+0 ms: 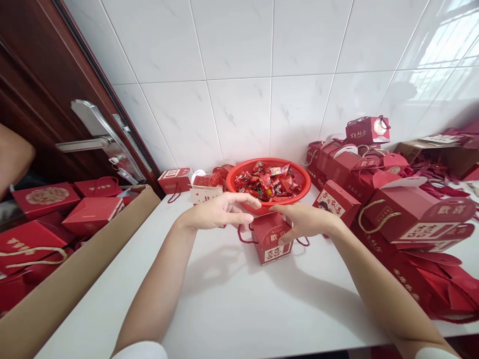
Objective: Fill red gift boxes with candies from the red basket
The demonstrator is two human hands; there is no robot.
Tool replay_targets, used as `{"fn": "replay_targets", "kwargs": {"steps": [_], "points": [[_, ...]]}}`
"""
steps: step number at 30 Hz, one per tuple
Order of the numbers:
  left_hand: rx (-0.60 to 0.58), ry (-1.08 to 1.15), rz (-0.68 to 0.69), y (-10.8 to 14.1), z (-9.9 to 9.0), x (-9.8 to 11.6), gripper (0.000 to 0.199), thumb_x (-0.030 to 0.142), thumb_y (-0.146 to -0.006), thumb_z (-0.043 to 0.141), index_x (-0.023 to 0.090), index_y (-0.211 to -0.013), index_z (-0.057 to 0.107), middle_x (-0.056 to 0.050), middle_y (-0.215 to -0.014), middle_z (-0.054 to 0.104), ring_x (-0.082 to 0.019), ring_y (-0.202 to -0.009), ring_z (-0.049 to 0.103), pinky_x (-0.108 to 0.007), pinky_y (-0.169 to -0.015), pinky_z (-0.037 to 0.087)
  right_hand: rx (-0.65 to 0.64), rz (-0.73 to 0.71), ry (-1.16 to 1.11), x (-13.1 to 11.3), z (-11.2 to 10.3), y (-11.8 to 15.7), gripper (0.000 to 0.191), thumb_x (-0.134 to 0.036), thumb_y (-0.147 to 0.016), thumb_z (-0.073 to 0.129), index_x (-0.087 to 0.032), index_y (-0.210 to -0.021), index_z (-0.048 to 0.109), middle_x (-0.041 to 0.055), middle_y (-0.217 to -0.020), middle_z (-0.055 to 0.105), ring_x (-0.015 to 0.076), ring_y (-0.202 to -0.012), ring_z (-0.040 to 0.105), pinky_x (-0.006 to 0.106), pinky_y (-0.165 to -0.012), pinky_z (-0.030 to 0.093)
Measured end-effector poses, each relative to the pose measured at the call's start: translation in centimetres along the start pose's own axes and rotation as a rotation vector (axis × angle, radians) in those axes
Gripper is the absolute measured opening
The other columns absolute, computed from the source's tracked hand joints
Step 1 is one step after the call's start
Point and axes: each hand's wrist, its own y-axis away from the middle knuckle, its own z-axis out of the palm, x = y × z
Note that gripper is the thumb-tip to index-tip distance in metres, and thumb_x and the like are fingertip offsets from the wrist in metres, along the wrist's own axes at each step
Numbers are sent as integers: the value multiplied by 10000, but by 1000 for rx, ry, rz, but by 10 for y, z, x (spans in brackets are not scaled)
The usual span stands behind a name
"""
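Note:
A small red candy box [270, 242] stands upright on the white table, with gold characters, a white double-character label and dark red cord handles at its sides. My right hand [305, 219] is at its upper right, thumb along the front face and fingers over the top edge. My left hand [220, 210] hovers just left of the box, fingers stretched towards the right and thumb apart, with nothing visible in it. Behind both hands sits a red plastic basket [232, 185] of wrapped candies [267, 183].
Stacked red boxes [348, 169] line the right side, with a larger handled box [419, 209] nearer. At the left, a cardboard carton [112, 239] holds more red boxes. A tiled wall [239, 114] rises behind; a door handle [84, 144] is at upper left, near another person's arm [13, 154].

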Motion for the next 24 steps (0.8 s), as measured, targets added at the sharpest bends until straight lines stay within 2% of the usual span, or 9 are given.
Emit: {"fn": "replay_targets", "kwargs": {"steps": [4,8,11,14,16,18,21,23,24], "points": [[-34,50,21,5,6,6,572,568,-783,713,206,-1211,596,-61,-971,685,-209,-827,687,-354,-765,531,81,101,112,-28,19,3,851,-697,-786,622,-160,-1415,423,173,-1089,668,356,-971,649,380,-754,480],[-47,-55,-5,8,4,2,609,602,-811,669,206,-1265,580,-62,-997,691,-225,-932,676,-343,-812,536,178,193,172,-50,46,1,687,-655,-920,457,-106,-1332,447,229,-1119,627,362,-1004,651,373,-755,467],[-59,-242,-29,9,-1,-4,628,622,-835,622,206,-1305,581,-82,-1069,690,-236,-977,666,-330,-837,522,230,201,157,-51,58,0,563,-581,-909,487,-139,-1257,487,191,-1088,614,337,-922,664,341,-685,448],[3,-370,-22,10,-5,-6,629,637,-836,598,229,-1314,592,-95,-1224,645,-249,-1068,634,-316,-872,507,271,174,140,-48,57,13,514,-522,-826,579,-182,-1207,524,135,-1033,609,298,-825,658,303,-619,410],[40,-349,-29,12,-7,-6,650,649,-832,589,242,-1338,575,-90,-1230,633,-241,-1050,634,-309,-855,517,321,159,139,-47,48,34,531,-521,-795,610,-217,-1226,545,108,-1016,612,270,-778,647,295,-604,400],[61,-286,-46,15,-10,-5,681,662,-828,588,246,-1366,547,-84,-1158,648,-226,-967,651,-297,-783,533,410,141,134,-45,28,63,566,-538,-786,632,-276,-1281,552,81,-1008,628,251,-764,640,302,-612,418],[92,-252,-47,19,-15,-3,698,679,-820,592,246,-1365,540,-66,-1021,670,-212,-854,652,-260,-655,517,644,174,111,-30,-20,117,647,-606,-740,687,-340,-1320,576,47,-909,666,237,-730,639,320,-604,463],[116,-279,-27,20,-18,-2,694,688,-813,592,235,-1338,563,-56,-951,675,-209,-813,644,-245,-611,499,869,300,116,-6,-60,152,676,-678,-745,657,-333,-1324,603,58,-874,688,226,-678,637,338,-574,469],[128,-295,-13,21,-19,-2,691,691,-810,592,229,-1324,577,-55,-937,678,-209,-809,642,-241,-607,496,958,374,116,8,-80,167,733,-727,-737,647,-308,-1338,604,84,-917,700,223,-682,645,343,-567,470]]}}
